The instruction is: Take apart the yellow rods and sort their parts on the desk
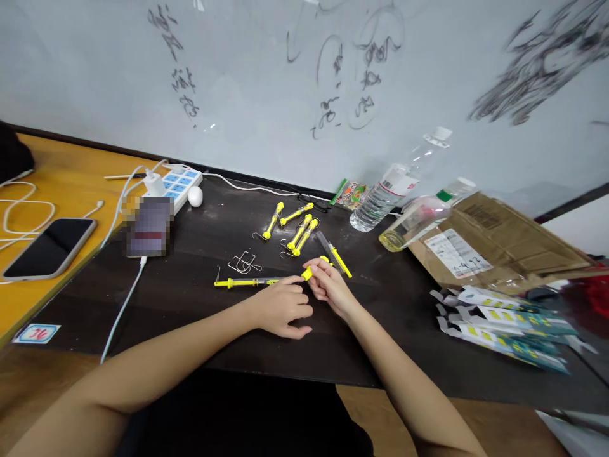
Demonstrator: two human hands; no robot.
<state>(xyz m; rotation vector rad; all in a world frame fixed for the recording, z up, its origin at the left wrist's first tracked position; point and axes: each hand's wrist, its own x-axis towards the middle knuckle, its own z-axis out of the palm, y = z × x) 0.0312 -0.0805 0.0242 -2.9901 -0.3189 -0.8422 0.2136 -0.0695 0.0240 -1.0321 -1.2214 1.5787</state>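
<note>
My left hand (pixel 283 308) and my right hand (pixel 328 285) meet at the middle of a black mat (pixel 190 304). A long yellow and clear tool (pixel 247 282) lies flat on the mat, its right end under my left fingers. My right fingers pinch a small yellow piece (pixel 308 273) at that end. A second yellow tool (pixel 339 259) lies just behind my right hand. Several finished yellow tools (pixel 292 227) lie farther back. Bent wire clips (pixel 245 262) rest left of the hands.
A phone (pixel 50 247) and white cables lie on the orange table at left, beside a power strip (pixel 181 184). Two plastic bottles (pixel 399 187) and a cardboard box (pixel 495 244) sit at right, with printed packets (pixel 504 324) in front. A scribbled white wall stands behind.
</note>
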